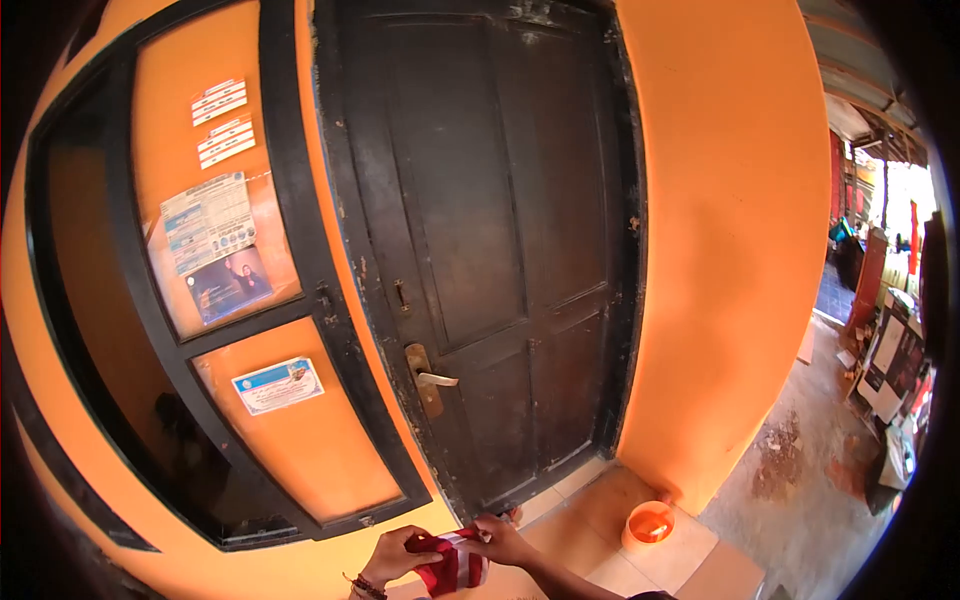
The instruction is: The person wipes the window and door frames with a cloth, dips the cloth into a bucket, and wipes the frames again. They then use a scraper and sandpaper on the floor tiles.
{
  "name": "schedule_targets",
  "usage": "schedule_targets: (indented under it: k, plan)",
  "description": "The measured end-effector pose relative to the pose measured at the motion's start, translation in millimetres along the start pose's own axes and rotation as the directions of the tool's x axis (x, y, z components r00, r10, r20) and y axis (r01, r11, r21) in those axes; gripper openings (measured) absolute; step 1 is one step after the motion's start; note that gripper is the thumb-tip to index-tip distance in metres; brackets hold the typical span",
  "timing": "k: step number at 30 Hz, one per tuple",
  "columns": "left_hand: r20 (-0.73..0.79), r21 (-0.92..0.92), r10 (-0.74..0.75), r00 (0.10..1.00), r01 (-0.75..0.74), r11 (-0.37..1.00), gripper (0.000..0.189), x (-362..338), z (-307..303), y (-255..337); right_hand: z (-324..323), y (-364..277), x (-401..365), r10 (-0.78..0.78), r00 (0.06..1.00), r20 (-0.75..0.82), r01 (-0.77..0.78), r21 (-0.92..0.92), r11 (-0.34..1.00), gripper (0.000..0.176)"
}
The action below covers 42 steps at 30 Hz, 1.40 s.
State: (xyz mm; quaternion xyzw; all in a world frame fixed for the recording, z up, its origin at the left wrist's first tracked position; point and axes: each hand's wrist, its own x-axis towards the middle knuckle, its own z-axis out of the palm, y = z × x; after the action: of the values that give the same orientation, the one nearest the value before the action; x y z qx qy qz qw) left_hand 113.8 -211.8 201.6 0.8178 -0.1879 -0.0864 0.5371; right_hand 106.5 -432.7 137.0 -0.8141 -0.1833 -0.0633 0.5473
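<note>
Item: red-and-white striped bundle (455,568), cloth or packet I cannot tell, held low at the bottom edge of view, above the tiled floor (700,560) before the dark panelled door (490,230). My left hand (393,555) cups it from the left, fingers curled round it; my right hand (500,541) pinches its upper right corner. Step in hand, as I judge: working the bundle between both hands, in mid-air. Further handling calls for a firm grip on both sides, since nothing bears it from below. Edges: door shut, brass lever handle (436,379) above; window frame (330,400) to the left. Open room: floor to the right, save an orange bowl (650,523) near the orange wall (720,250).
</note>
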Motion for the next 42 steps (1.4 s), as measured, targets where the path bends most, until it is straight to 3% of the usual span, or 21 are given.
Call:
schedule_targets:
  k: [2, 4, 6, 7, 8, 10, 12, 13, 14, 16, 18, 20, 24, 29, 31, 32, 34, 35, 38, 40, 42]
  plan:
    - [-0.057, 0.246, -0.025, 0.998, 0.038, 0.969, 0.030, -1.2, -5.8, -15.7, -2.7, -4.5, 4.5, -0.267, 0.953, -0.141, 0.261, -0.065, 0.963, 0.027]
    - [-0.098, 0.111, 0.026, 0.995, -0.015, 0.994, 0.021, -2.5, -7.3, -20.1, -3.8, -17.3, 5.1, -0.228, 0.972, -0.062, 0.230, 0.029, 0.973, 0.026]
    - [-0.167, 0.187, 0.074, 0.983, -0.042, 0.982, 0.017, -6.6, -12.9, -11.8, -4.9, -39.6, 2.4, 0.121, 0.989, 0.082, -0.146, 0.493, 0.858, 0.028]
    - [-0.184, 0.049, -0.027, 0.983, 0.037, 0.998, 0.015, -7.2, -16.7, -18.4, -6.6, -38.5, 5.1, 0.126, 0.992, 0.027, -0.129, 0.234, 0.964, 0.029]
    - [-0.211, -0.034, -0.005, 0.977, -0.003, 0.999, 0.012, -7.5, -18.4, -25.5, -7.9, -38.9, 5.9, 0.082, 0.997, 0.013, -0.083, 0.180, 0.980, 0.027]
    - [-0.218, -0.050, 0.001, 0.976, -0.012, 0.999, 0.010, -12.2, -22.7, -21.3, -6.2, -43.1, 8.1, 0.098, 0.989, 0.108, -0.137, 0.468, 0.873, 0.026]
    - [-0.280, 0.029, 0.067, 0.958, -0.062, 0.998, 0.011, -13.3, -22.2, -25.9, -8.1, -50.3, 11.9, 0.268, 0.940, 0.210, -0.336, 0.448, 0.829, 0.023]
    - [-0.298, 0.039, 0.074, 0.952, -0.065, 0.997, 0.012, -13.3, -21.8, -27.0, 1.3, -37.9, 14.6, -0.008, 1.000, 0.022, -0.002, 0.423, 0.906, 0.018]
    - [-0.329, -0.041, 0.043, 0.943, -0.059, 0.997, 0.010, -14.7, -19.7, -23.5, 3.9, -29.8, 16.2, -0.042, 0.999, 0.025, 0.031, 0.357, 0.934, 0.018]
    - [-0.367, 0.150, 0.213, 0.906, -0.168, 0.974, 0.009, -14.1, -20.6, -32.6, 11.7, -26.6, 19.0, -0.074, 0.997, 0.019, 0.056, 0.480, 0.875, 0.020]
    - [-0.362, -0.171, 0.098, 0.927, -0.169, 0.971, 0.008, -15.4, -18.5, -39.0, 10.3, -33.7, 17.3, -0.011, 0.997, 0.075, -0.024, 0.451, 0.892, 0.023]
    - [-0.392, -0.172, 0.025, 0.920, -0.100, 0.980, 0.008, -19.2, -19.9, -42.3, 12.7, -38.9, 16.2, 0.072, 0.993, 0.092, -0.102, 0.384, 0.918, 0.026]
    - [-0.429, -0.168, -0.038, 0.903, -0.038, 0.985, 0.005, -27.9, -19.3, -45.3, 20.5, -25.5, 12.6, 0.020, 0.999, 0.046, -0.032, 0.279, 0.960, 0.021]
    - [-0.439, -0.147, -0.103, 0.892, 0.042, 0.988, 0.007, -40.4, -23.5, -55.3, 28.6, -30.1, 13.5, 0.091, 0.995, 0.051, -0.102, 0.299, 0.949, 0.020]
    - [-0.410, -0.103, -0.133, 0.902, 0.099, 0.990, 0.008, -47.2, -27.0, -60.6, 32.3, -35.4, 14.1, 0.233, 0.960, 0.154, -0.277, 0.403, 0.872, 0.022]
    - [-0.399, -0.133, -0.146, 0.905, 0.100, 0.986, 0.007, -48.5, -29.6, -63.2, 41.9, -22.5, 16.3, 0.026, 0.999, 0.023, -0.032, 0.329, 0.944, 0.022]
    - [-0.363, -0.187, -0.177, 0.915, 0.114, 0.976, 0.005, -51.2, -35.1, -58.9, 51.6, -23.7, 21.6, -0.031, 0.999, 0.016, 0.023, 0.366, 0.930, 0.023]
    - [-0.349, -0.247, -0.180, 0.920, 0.095, 0.964, 0.005, -53.1, -37.5, -63.4, 49.4, -31.4, 21.1, 0.219, 0.958, 0.186, -0.275, 0.379, 0.884, 0.025]
    - [-0.302, -0.351, -0.163, 0.939, 0.050, 0.935, 0.005, -58.5, -52.0, -74.3, 63.8, -58.0, 26.3, 0.298, 0.940, 0.167, -0.341, 0.444, 0.828, 0.026]
    - [-0.265, -0.399, -0.164, 0.950, 0.047, 0.916, 0.005, -66.1, -63.6, -80.7, 83.1, -54.2, 31.0, 0.271, 0.957, 0.104, -0.290, 0.387, 0.875, 0.026]
    - [-0.295, -0.332, -0.177, 0.939, 0.073, 0.940, 0.006, -73.8, -74.1, -87.0, 88.9, -67.4, 27.3, 0.324, 0.928, 0.185, -0.372, 0.535, 0.758, 0.026]
